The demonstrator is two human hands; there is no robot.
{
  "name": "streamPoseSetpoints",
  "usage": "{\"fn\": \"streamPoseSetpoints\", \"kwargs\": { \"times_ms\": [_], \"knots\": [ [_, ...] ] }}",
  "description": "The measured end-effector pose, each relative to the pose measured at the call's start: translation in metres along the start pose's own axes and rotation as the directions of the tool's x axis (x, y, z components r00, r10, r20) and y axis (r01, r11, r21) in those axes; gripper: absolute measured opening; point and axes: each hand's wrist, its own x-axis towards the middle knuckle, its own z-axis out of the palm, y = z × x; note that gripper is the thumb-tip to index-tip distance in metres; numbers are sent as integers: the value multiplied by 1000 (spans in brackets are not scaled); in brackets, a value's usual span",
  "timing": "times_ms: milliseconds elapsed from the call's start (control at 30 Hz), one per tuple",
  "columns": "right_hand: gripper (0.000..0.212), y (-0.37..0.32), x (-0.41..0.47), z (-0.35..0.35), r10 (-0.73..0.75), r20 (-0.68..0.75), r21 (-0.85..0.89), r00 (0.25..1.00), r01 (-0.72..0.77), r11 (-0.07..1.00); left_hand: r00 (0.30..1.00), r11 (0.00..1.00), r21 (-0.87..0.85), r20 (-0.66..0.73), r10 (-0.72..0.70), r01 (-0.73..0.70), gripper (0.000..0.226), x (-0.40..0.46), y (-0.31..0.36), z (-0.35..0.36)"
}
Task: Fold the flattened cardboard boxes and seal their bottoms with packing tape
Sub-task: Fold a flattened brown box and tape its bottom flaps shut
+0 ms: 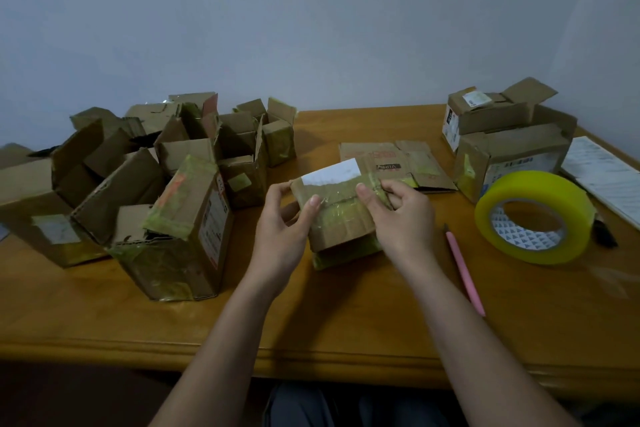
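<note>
A small cardboard box [341, 218] with old yellowish tape and a white label stands at the middle of the wooden table [346, 329]. My left hand [287, 218] grips its left side, thumb on top. My right hand [398, 215] holds its right side, thumb pressing the taped seam. Behind it lies a flattened cardboard box [394, 163] with red print. A large roll of yellow packing tape [535, 217] lies flat to the right, apart from both hands.
Several folded open boxes [156, 177] crowd the left half of the table. Two stacked boxes [509, 142] stand at the back right. A pink pen [465, 270] lies by my right forearm. Papers [609, 180] and a dark object [604, 232] sit at the right edge.
</note>
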Motion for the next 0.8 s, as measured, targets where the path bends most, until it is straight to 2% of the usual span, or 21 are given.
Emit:
{"fn": "streamPoseSetpoints", "kwargs": {
  "times_ms": [33,167,267,400,467,533,600,667,733,800],
  "knots": [
    [4,-1,-1,-1,6,10,18,1000,-6,1000,1000,1000,-5,11,-8,8,27,0,1,-3],
    [15,-8,-3,-4,-15,5,-26,1000,15,1000,998,997,-60,44,-48,50,29,-2,3,-12],
    [20,-14,-9,-2,-78,43,21,996,77,997,995,988,-113,35,-98,102,29,-7,-3,-21],
    [22,-26,-14,7,-172,186,-27,967,180,983,953,935,-190,96,-286,300,34,-17,-17,-29],
    [18,-26,-16,8,-147,283,-35,948,164,986,918,900,-192,140,-370,392,26,-18,-21,-33],
    [21,-21,-21,7,-114,317,-59,941,140,988,918,900,-188,131,-375,394,22,-20,-19,-36],
    [44,-15,-23,7,-70,259,-122,963,104,987,947,942,-103,68,-314,320,25,-20,-12,-37],
    [76,-15,-21,6,49,216,-178,975,-10,984,970,971,8,44,-238,238,37,-17,-2,-34],
    [102,-13,-16,9,241,251,-67,938,-231,971,972,974,60,69,-223,219,47,-11,9,-30],
    [121,-12,-12,13,399,331,79,855,-446,891,957,959,108,97,-272,262,47,-6,18,-22]
  ]
}}
